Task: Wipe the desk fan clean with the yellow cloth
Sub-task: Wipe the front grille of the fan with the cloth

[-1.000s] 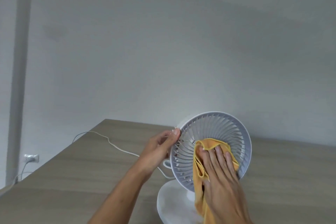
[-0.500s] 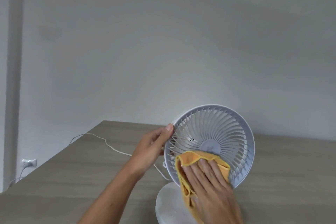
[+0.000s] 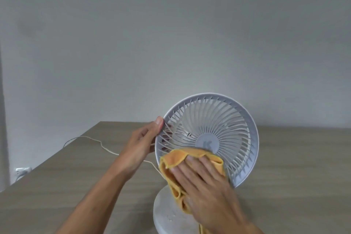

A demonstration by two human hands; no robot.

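the desk fan (image 3: 224, 125) is standing on the table (image 3: 294, 167), its round white base (image 3: 167, 209) below the grille and its face tilting upward. the left hand (image 3: 140, 144) is gripping the fan's left rim, thumb lying on the front edge and fingers curling behind. the right hand (image 3: 205, 184) is lying flat with fingers spread, pressing the yellow cloth (image 3: 176, 159) against the lower left part of the grille, just below the grey hub (image 3: 208, 143). the cloth is bunching at the fingertips and trailing down over the base. a white cord (image 3: 106, 148) is running across the table to the left of the fan. a wall socket (image 3: 22, 171) is sitting far left of the fan, beyond the table edge.
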